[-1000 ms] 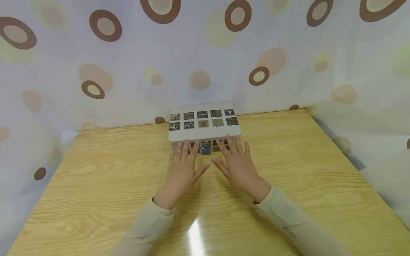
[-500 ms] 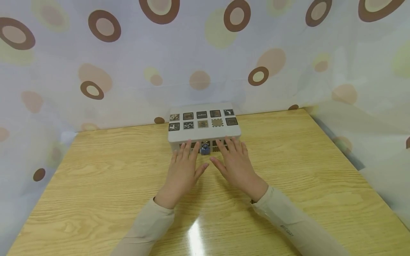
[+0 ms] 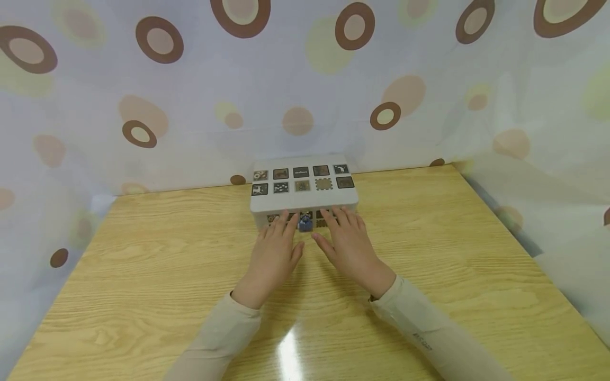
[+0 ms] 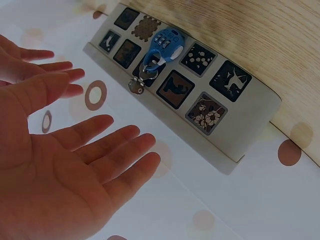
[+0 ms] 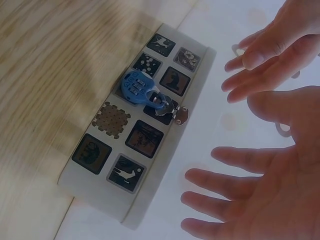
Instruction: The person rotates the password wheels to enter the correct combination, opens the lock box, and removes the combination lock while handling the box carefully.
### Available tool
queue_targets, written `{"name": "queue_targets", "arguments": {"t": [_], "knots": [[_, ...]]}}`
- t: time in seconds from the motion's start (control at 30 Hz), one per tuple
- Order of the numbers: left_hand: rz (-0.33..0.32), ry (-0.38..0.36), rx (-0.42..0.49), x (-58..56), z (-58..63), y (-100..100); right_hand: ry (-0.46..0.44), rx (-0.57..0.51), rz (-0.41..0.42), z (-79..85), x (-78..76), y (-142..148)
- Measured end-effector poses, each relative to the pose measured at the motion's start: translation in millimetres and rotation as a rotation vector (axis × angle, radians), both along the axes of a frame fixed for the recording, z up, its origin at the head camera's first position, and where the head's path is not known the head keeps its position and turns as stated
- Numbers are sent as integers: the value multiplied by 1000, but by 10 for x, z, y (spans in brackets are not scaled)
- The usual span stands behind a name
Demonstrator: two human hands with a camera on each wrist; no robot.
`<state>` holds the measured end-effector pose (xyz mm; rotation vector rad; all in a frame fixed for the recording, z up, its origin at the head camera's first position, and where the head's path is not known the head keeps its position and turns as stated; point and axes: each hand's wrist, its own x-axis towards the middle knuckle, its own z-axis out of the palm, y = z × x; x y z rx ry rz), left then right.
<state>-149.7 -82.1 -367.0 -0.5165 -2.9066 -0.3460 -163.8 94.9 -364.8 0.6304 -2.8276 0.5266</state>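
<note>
A pale box (image 3: 305,201) with dark picture squares stands at the back of the table in the head view. On its front a blue combination padlock (image 3: 305,223) hangs from a metal hasp (image 4: 136,86); the left wrist view shows its number dials. My left hand (image 3: 270,256) hovers before the box, left of the padlock, palm down with relaxed fingers. On the other side my right hand (image 3: 353,251) is held the same way. Neither hand holds anything. Both wrist views show the fingers apart from the box and the padlock.
The wooden table (image 3: 157,275) spreads around the box and under both arms. A white curtain (image 3: 190,95) with brown and beige circles hangs behind the table and at its sides. Light glares off the tabletop between the forearms.
Both hands have drawn back slightly, their fingertips now lower against the box front and the fingers a little less spread. The box and padlock have stayed in place.
</note>
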Motion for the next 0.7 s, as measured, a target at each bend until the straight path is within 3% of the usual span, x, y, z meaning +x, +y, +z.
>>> {"name": "queue_targets", "arguments": {"t": [0.7], "knots": [[-5,35,7,-62,6,43,-18,-37,3,4,-48,-52]]}}
